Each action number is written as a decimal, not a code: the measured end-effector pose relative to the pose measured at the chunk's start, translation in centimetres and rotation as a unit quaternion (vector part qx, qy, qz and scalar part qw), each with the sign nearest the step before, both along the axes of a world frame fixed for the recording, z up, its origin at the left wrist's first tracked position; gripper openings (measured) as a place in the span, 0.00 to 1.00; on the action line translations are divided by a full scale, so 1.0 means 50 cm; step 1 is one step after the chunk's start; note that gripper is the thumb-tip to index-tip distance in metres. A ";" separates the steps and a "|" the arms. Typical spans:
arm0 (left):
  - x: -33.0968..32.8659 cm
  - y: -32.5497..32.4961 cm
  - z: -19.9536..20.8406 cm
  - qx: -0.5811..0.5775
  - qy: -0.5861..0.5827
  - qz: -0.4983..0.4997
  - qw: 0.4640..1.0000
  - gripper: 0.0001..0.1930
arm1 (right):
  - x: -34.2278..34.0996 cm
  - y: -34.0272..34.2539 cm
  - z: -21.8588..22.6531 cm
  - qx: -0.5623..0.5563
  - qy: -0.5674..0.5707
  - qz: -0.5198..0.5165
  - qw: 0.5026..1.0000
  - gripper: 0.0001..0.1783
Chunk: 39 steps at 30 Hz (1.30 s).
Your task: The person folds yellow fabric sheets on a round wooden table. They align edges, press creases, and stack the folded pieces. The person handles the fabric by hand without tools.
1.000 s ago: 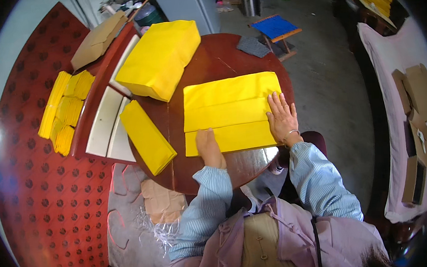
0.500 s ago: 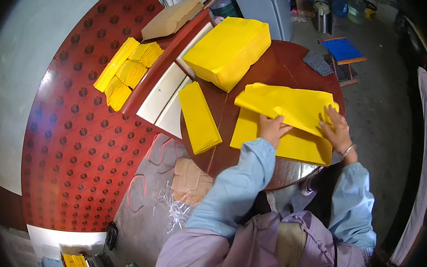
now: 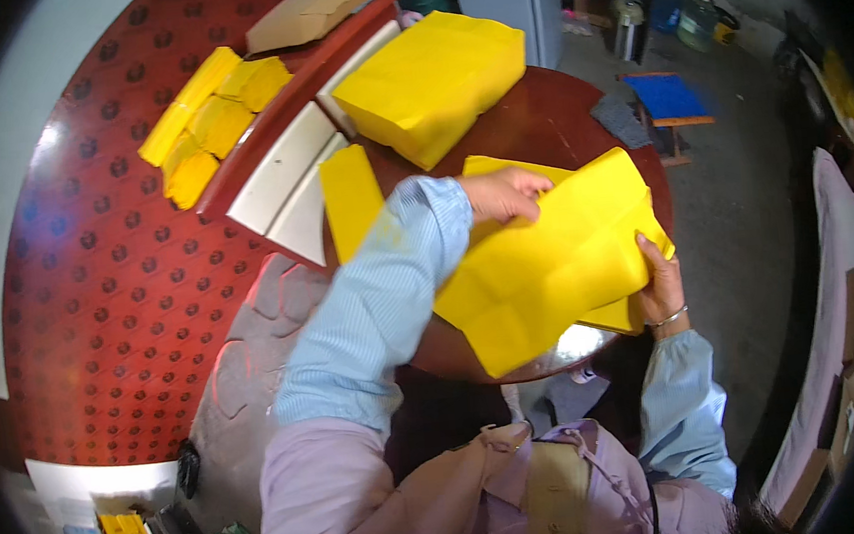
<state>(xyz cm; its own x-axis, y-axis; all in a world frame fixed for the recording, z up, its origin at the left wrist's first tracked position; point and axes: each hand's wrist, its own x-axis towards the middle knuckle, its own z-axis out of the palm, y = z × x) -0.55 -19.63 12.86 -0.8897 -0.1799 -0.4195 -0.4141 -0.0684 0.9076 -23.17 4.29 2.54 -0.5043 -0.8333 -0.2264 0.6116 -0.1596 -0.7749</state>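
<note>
Yellow piece (image 3: 552, 267) is up off the desk, tilted, slanting across between both hands. Right hand (image 3: 661, 284) pinches its right edge, thumb on top, other fingers hidden behind. Left hand (image 3: 502, 197) is curled at the far edge; can't tell if pinched. Step looks like lifting and turning; next move probably calls for controlling both edges so it doesn't crease. Material matte, floppy, cloth-like, with soft folds. More yellow pieces (image 3: 619, 315) lie flat underneath. Glossy red-brown round desk (image 3: 559, 101); narrow flat yellow strip (image 3: 346, 188) left; bulky, box-shaped yellow bundle (image 3: 432, 78) farther back.
</note>
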 end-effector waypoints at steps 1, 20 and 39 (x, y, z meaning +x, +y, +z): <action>-0.018 -0.025 0.007 -0.035 -0.007 -0.009 0.999 0.28 | 0.009 0.014 -0.001 0.019 0.010 -0.034 0.999 0.28; 0.042 0.191 -0.182 -0.568 0.051 -0.036 0.821 0.24 | 0.058 0.172 0.044 0.064 0.313 0.068 0.945 0.44; 0.303 0.114 -0.183 -0.407 0.067 0.072 0.908 0.13 | -0.126 0.065 0.036 0.017 0.776 0.218 0.592 0.17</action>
<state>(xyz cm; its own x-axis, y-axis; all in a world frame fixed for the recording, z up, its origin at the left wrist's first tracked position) 14.60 -13.93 3.69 -0.8652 -0.5012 0.0150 -0.3366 0.6028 0.7235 -29.45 7.56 4.35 0.1345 -0.9689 0.2077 -0.8634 -0.2174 -0.4552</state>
